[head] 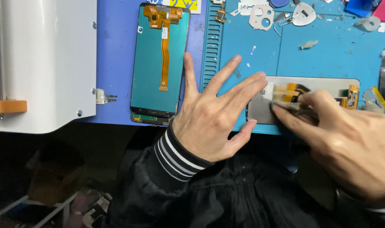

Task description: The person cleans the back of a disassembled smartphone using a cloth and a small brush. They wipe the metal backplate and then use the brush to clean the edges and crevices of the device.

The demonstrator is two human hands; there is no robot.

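A phone screen panel (315, 86) lies face down, silver back up, near the front edge of the blue work mat (323, 55). My left hand (215, 112) rests spread open, its fingertips pressing the panel's left end. My right hand (336, 131) pinches a small pale wad of cloth or tape (287, 101) against the panel, beside an orange flex cable (294, 88). A second screen panel (158, 63) with a teal back and a long orange flex cable lies to the left on the blue surface.
A white machine housing (44, 59) with an orange tab (7, 106) stands at the left. Small parts, white camera-frame pieces (262, 16) and scraps litter the mat's far edge. A yellow-edged piece (376, 99) lies at the right. My dark jacket (226, 194) sits below the table edge.
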